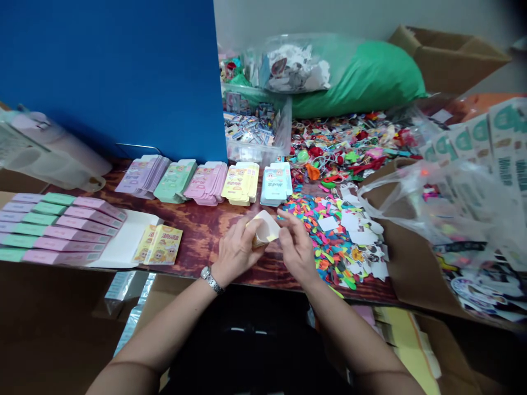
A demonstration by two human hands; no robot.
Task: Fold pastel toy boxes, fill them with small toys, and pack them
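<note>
My left hand [239,247] is wrapped round a small carton box [267,225], tilted with its white inside facing up and right. A yellow bit shows at the box's lower rim. My right hand [297,247] is at the box's right edge, fingers apart and bent, with nothing visible between them; whether the thumb touches the rim I cannot tell. Beyond my hands stand stacks of flat cartons: yellow [240,184], light blue [275,184], pink [206,182], green [175,180] and purple [143,174]. Right of my right hand lie small colourful pieces [325,233].
Two yellow boxes [158,244] sit at left beside rows of pink boxes [82,230] and green boxes [39,218]. White cut-outs [362,227], a trinket heap [341,148], a clear bin [257,151] and a green bag [370,79] fill the right. A blue panel [111,71] stands behind.
</note>
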